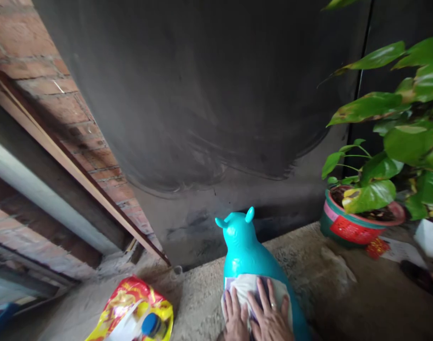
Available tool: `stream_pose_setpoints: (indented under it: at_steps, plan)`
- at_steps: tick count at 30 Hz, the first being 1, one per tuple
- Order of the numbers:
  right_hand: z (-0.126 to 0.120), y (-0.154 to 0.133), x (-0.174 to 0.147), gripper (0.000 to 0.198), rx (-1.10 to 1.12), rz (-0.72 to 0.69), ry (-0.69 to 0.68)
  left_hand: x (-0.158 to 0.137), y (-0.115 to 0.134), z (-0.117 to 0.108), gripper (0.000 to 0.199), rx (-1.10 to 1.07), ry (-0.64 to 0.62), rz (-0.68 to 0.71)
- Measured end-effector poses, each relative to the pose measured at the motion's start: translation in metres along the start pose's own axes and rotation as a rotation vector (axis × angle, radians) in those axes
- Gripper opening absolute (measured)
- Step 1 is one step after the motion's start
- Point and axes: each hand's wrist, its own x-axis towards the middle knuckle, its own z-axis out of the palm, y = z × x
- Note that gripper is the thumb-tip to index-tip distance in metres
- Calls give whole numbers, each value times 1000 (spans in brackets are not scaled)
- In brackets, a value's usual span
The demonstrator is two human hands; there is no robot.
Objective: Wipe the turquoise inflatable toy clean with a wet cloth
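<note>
At the bottom centre stands a glossy turquoise animal-shaped figure [238, 239] with two small ears, facing away toward the dark panel. A white and pale purple cloth [243, 284] is spread across its back. My left hand [235, 319] lies flat on the cloth's left part, fingers stretched out. Beside it, my right hand [271, 315] also rests flat on the cloth with fingers spread, a ring on one finger. Both hands press on the cloth without gripping it. The lower part of the figure is cut off by the frame edge.
A large dark panel [209, 94] with wipe marks rises in front. To the right stands a potted plant [361, 227] with broad leaves. At lower left lies a red and yellow bag [131, 303] with a blue-capped bottle [151, 325]. A brick wall [67, 104] borders the left.
</note>
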Motion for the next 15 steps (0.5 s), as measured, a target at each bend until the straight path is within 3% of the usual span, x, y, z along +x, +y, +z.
stream_pose_setpoints:
  at_steps: [5, 9, 12, 15]
  plan:
    - [-18, -13, 42, 61, 28, 4, -11, 38, 4, -15, 56, -119, 2, -133]
    - [-21, -17, 56, 61, 44, -33, 40, 51, 9, -18, 59, -107, 21, -168]
    - [-23, -12, 46, 63, 48, -57, 33, 40, 11, -16, 59, -78, 41, -176]
    - [-14, -6, 15, 65, 23, -76, -30, 8, 7, -4, 51, -36, 79, -136]
